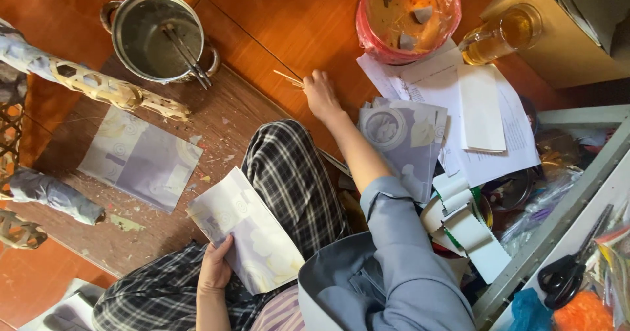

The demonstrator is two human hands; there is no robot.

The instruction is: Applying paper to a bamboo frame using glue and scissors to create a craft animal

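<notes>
My left hand [214,270] grips the near edge of a folded sheet of pale lilac patterned paper [246,229], which rests over my plaid-trousered knee [292,173]. My right hand [321,94] reaches forward over the red tiled floor, its fingers closed on a few thin bamboo sticks [289,79] that point left. Just right of that forearm lies a pile of the same patterned paper [403,137].
A steel pot [156,35] with sticks inside stands at the back. A woven bamboo frame [98,87] partly wrapped in paper lies at left, by a wooden board [216,117] carrying another sheet. Right: red-bagged bowl [407,16], bottle [499,37], white papers [485,121], scissors [564,275].
</notes>
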